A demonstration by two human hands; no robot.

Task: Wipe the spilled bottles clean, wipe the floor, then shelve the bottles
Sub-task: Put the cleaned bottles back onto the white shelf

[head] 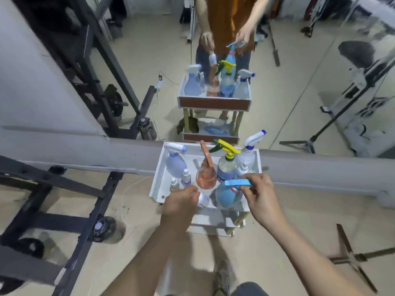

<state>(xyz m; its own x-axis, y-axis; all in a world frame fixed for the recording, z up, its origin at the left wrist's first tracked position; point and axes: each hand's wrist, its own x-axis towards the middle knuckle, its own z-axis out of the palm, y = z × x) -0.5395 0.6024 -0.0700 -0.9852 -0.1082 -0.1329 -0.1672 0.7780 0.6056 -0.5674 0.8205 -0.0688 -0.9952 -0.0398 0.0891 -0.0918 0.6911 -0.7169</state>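
At the front edge of the top tray [157, 184] of a small white two-tier cart, the left hand [181, 202] curls its fingers round a small white plastic bottle [203, 200]. Whether that bottle rests on the tray or hangs just above it cannot be told. Just beside it, the right hand [259, 194] pinches the flat blue trigger head [238, 182] of a round blue plastic spray bottle [227, 196], fingers on top and thumb beneath. This bottle stands upright in the tray's front right corner.

Behind the hands, an orange translucent spray bottle [206, 178] stands mid-tray. To its right is a clear bottle with a yellow and green trigger [226, 167]. A white bottle with a blue-tipped white trigger [249, 154] occupies the back right corner, and a lilac bottle with a white trigger [176, 164] the back left. Two small clear bottles [186, 177] stand near the left hand.

Below the tray, the cart's lower shelf [205, 218] shows in part. The cart stands on a beige floor [267, 242] against a wall mirror [299, 71]. A dark metal frame [70, 210] and a dark jug [106, 228] lie to the left.
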